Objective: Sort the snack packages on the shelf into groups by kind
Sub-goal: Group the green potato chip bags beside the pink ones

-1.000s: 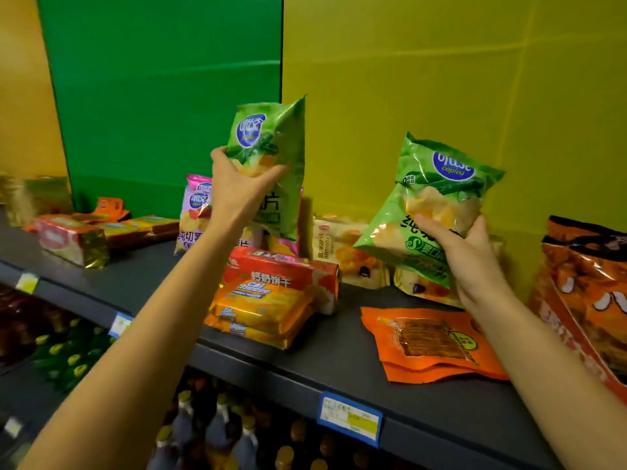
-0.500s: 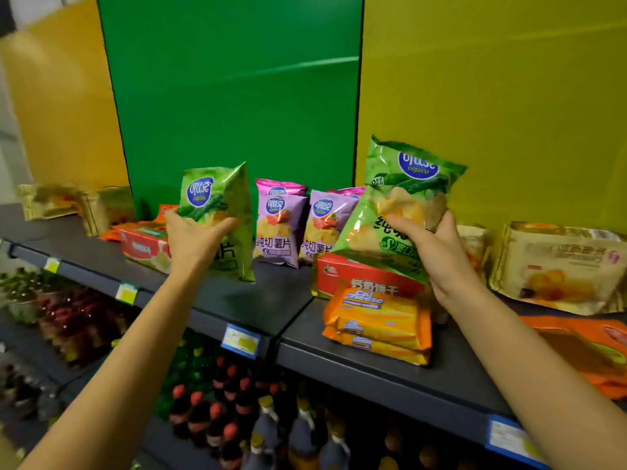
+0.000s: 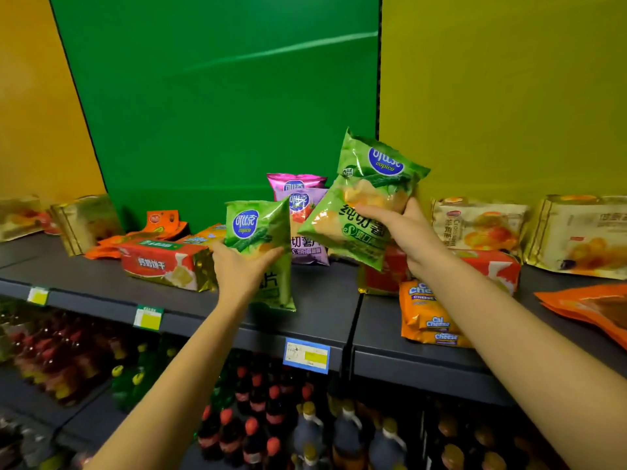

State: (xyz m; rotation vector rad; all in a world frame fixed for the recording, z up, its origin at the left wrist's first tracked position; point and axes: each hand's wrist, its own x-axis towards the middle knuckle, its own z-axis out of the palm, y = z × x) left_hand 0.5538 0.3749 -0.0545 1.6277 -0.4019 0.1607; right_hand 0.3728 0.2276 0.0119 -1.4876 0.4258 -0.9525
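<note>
My left hand (image 3: 239, 268) grips a green chip bag (image 3: 261, 232) upright, its bottom edge at the dark shelf (image 3: 315, 300). My right hand (image 3: 403, 225) holds a second green chip bag (image 3: 363, 195) tilted in the air, above the shelf. Behind them two pink-purple chip bags (image 3: 302, 205) stand against the green back panel. A red biscuit box (image 3: 163, 264) lies to the left of my left hand. Orange cheese cracker packs (image 3: 427, 317) lie under my right forearm, with another red box (image 3: 488, 266) behind them.
Gold and cream pastry bags (image 3: 478, 225) stand at the back right, more gold bags (image 3: 84, 222) at the far left. Orange pouches lie at the left back (image 3: 159, 225) and right edge (image 3: 590, 307). Bottles (image 3: 258, 412) fill the lower shelf.
The view has swung left along the shelf. My left hand has lowered its green bag down to the shelf surface in front of the pink bags. My right hand still holds its bag up.
</note>
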